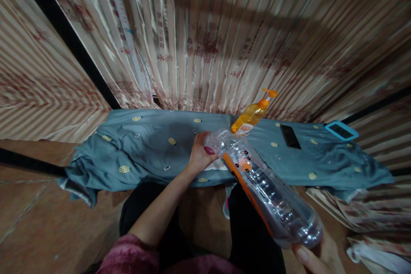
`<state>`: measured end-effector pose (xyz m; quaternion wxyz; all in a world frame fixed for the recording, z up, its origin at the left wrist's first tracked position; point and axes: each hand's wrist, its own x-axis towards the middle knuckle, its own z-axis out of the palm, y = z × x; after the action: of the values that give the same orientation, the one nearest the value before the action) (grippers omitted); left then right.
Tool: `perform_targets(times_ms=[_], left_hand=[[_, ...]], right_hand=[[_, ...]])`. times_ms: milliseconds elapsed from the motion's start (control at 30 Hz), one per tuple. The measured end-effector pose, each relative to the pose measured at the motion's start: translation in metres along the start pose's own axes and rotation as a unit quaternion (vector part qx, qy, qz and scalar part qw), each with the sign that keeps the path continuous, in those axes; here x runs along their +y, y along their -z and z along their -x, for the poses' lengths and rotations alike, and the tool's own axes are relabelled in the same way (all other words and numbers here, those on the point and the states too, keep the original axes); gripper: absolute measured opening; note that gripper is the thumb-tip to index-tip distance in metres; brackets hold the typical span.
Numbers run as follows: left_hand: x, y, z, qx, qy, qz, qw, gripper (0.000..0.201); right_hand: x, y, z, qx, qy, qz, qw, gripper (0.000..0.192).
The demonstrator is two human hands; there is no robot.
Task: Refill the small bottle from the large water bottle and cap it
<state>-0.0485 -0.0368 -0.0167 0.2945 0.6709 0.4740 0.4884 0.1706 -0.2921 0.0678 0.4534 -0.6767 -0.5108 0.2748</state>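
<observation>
My right hand grips the base of a large clear plastic bottle with an orange label, held tilted so that its neck points away from me. My left hand is at the bottle's mouth, fingers closed around the cap end. Both hands hover above the near edge of a blue-grey cloth spread over a low surface. Whether the cap is on is hidden by my fingers.
An orange pump bottle stands on the cloth just beyond the clear bottle. A black phone and a device in a blue case lie to the right. Striped curtains hang behind. Brown tiled floor lies below.
</observation>
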Motion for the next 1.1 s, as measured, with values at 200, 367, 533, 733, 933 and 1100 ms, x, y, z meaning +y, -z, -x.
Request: perform_targets(times_ms=[200,367,533,733,933,1100], left_hand=[[0.001,0.001,0.0,-0.004,0.0,-0.002,1.0,0.079],[0.0,0.001,0.0,-0.006,-0.001,0.002,1.0,0.079],[-0.001,0.001,0.0,-0.005,0.006,0.005,1.0,0.081],[0.001,0.001,0.0,-0.004,0.005,0.006,1.0,0.08],[0.002,0.001,0.0,-0.007,0.011,0.006,1.0,0.082],[0.002,0.002,0.0,-0.007,0.006,0.003,1.0,0.079]], right_hand=[[0.005,-0.007,0.009,0.032,0.014,0.02,0.999,0.069],[0.009,-0.001,0.008,0.032,0.021,0.033,0.999,0.068],[0.01,0.007,-0.001,-0.004,0.016,0.008,1.0,0.066],[0.006,-0.003,0.006,0.044,-0.026,-0.009,0.999,0.074],[0.006,-0.007,0.009,0.05,-0.033,-0.008,0.998,0.071],[0.009,-0.005,0.008,0.027,0.01,0.008,1.0,0.068]])
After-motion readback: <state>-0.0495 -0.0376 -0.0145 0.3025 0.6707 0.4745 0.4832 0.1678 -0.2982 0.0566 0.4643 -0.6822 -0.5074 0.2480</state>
